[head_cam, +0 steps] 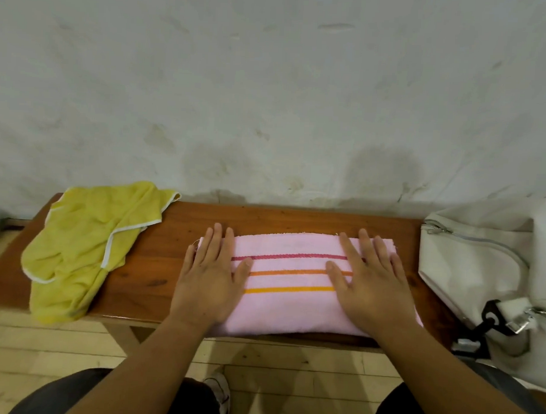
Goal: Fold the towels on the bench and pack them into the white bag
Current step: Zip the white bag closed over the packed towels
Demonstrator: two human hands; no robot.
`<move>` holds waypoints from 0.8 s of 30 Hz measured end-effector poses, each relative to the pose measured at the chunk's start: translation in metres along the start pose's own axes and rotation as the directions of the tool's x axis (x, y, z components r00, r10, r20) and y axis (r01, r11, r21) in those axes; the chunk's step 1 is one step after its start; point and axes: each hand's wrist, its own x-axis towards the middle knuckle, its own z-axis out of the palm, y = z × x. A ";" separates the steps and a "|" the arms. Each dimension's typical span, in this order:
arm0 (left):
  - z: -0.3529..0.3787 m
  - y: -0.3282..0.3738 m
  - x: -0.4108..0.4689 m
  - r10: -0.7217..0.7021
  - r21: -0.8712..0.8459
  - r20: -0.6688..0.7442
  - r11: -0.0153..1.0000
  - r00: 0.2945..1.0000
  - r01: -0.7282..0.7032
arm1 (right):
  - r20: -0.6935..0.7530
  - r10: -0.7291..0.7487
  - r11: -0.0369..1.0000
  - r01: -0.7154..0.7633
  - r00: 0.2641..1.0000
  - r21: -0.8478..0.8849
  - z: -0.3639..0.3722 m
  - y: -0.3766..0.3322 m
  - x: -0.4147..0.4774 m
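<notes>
- Our left hand (208, 285) lies flat with straight fingers, pressing the left end of a folded pink towel (290, 306).
- Our right hand (371, 287) lies flat the same way on its right end.
- The pink towel, crossed by red, orange and yellow stripes, lies mid-bench (158, 264), toward 6 o'clock.
- At 3 o'clock a white bag (467, 269) stands near the towel; a zipper (481, 242) curves across it, and we cannot tell what is inside.
- At 9 o'clock a yellow towel (81, 246) with white edging lies crumpled, drooping over the bench's front edge.
</notes>
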 end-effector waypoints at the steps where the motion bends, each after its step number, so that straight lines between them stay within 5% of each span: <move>1: 0.000 -0.002 0.000 0.014 -0.015 0.006 1.000 1.000 -0.014 | 0.013 0.008 1.000 -0.008 1.000 -0.002 -0.002 0.004 0.001; 6: -0.015 0.001 -0.007 0.059 -0.098 0.005 0.993 0.998 -0.058 | 0.015 0.128 0.977 -0.128 0.992 0.167 -0.015 0.020 -0.008; 13: -0.058 0.007 -0.052 0.036 -0.292 0.026 0.956 0.999 -0.026 | -0.120 0.390 0.769 -0.251 0.913 0.588 -0.046 0.024 -0.084; 17: -0.066 0.004 -0.095 0.066 -0.413 0.052 0.910 0.997 -0.039 | 0.078 0.510 0.593 -0.416 0.856 0.689 -0.059 0.028 -0.104; 21: -0.061 -0.001 -0.114 0.081 -0.445 0.031 0.894 0.996 -0.059 | 0.268 0.498 0.546 -0.538 0.825 0.642 -0.060 0.019 -0.110; 24: -0.055 -0.017 -0.114 0.046 -0.435 0.045 0.900 0.998 -0.022 | 0.406 0.535 0.275 -0.607 0.741 0.746 -0.052 0.026 -0.108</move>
